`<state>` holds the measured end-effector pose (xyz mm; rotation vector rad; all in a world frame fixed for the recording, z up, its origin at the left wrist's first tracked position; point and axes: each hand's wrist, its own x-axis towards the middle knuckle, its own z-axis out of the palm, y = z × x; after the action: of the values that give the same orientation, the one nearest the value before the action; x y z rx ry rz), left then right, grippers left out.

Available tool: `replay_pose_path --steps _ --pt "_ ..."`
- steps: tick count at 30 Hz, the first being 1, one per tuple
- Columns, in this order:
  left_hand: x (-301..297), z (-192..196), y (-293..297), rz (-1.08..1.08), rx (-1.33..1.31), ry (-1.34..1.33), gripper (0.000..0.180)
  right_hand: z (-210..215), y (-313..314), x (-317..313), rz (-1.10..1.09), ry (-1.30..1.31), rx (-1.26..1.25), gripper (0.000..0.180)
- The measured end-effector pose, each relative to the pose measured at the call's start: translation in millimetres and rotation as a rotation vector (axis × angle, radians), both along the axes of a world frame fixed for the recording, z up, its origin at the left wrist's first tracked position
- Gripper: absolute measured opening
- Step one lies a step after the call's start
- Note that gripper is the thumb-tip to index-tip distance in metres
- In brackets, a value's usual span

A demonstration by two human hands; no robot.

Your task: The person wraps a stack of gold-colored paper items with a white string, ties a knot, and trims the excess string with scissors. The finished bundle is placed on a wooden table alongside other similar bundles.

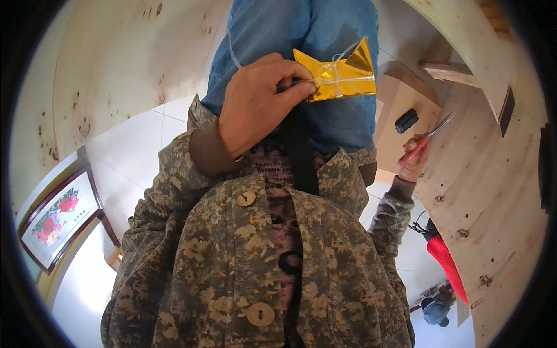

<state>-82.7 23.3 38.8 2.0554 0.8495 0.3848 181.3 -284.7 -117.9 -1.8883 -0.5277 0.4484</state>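
My left hand (261, 101) is closed in a pinch, thumb against fingers, at the left edge of a shiny gold foil piece (354, 68). This folded foil has pointed corners and clear string wound across it, knotted near its middle. It is held just above my thighs in blue jeans (272, 26). A loose strand of string (233, 49) trails up on the far side of my left hand. Out to the right, my right hand (412, 165) is closed round the red handles of a pair of scissors (416, 148). The blades point away, up and to the right.
A small black object (406, 120) lies on a brown cardboard-like surface (390, 110) near the scissors. Pale wooden boards (458, 197) rise at the right, others (116, 64) at the left. A red item (447, 267) hangs by the right board. A framed flower picture (61, 217) is at left.
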Motion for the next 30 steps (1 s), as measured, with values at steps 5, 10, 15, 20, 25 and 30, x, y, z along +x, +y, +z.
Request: replay_pose_path --steps 5,10,15,20,25,30 --pt "2.3 -6.3 2.7 -0.019 0.019 -0.1 0.016 128.3 71.2 -43.3 0.397 0.496 0.077 0.08" --pt "9.3 -13.4 -0.4 0.014 -0.18 -0.194 0.016 162.8 101.0 -85.0 0.642 0.982 -0.007 0.088" --pt "12.4 -14.4 -2.0 0.025 -0.28 -0.173 0.017 160.4 104.4 -88.4 0.739 1.074 0.003 0.087" --pt "16.7 -15.4 -2.6 0.037 -0.303 -0.201 0.022 160.6 104.4 -86.9 0.68 1.098 -0.101 0.088" --pt "17.6 -15.0 -5.6 0.039 -0.187 -0.191 0.021 155.4 109.9 -88.2 0.636 1.11 -0.079 0.088" --pt "15.8 -10.8 -10.4 0.031 -0.265 -0.165 0.016 153.3 112.2 -90.9 0.557 1.104 -0.103 0.088"
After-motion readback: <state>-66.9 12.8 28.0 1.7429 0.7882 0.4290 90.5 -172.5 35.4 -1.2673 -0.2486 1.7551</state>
